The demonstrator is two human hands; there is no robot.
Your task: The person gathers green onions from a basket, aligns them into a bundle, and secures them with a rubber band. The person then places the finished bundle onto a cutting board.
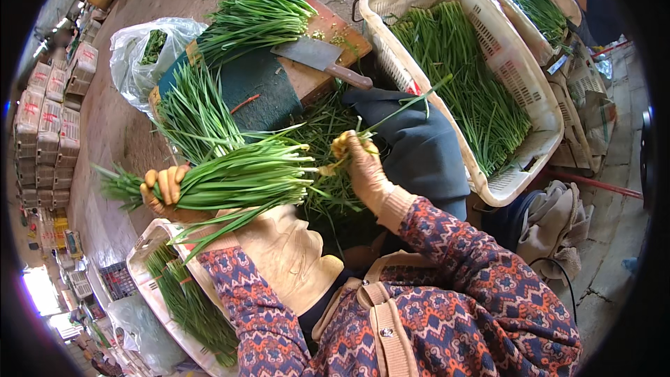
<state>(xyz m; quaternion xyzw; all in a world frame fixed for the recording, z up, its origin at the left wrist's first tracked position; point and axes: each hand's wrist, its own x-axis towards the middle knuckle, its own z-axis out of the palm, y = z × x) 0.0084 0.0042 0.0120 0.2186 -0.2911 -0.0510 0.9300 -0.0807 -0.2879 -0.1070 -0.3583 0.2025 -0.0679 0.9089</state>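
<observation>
My left hand (pixel 166 191), in a yellowish glove, is closed around a bunch of long green leafy stalks (pixel 246 173), likely garlic chives, whose pale cut ends point right. Close to those ends, my right hand (pixel 361 165), gloved too, pinches a few loose leaves and yellowish scraps (pixel 340 154); a long leaf sticks out up and right from it. Beyond the bunch, more stalks (pixel 196 110) lie on a dark green mat (pixel 256 86). A cleaver (pixel 314 55) with a wooden handle rests on the board (pixel 348 36), beside another pile of stalks (pixel 256 15).
A large white plastic crate (pixel 547 131) with stalks stands at the right; another crate (pixel 141 251) with bundles is at lower left. A clear plastic bag (pixel 123 63) sits beyond the mat's left side. Loose leaves (pixel 335 188) lie below my hands. Stacked boxes (pixel 47 125) stand far left.
</observation>
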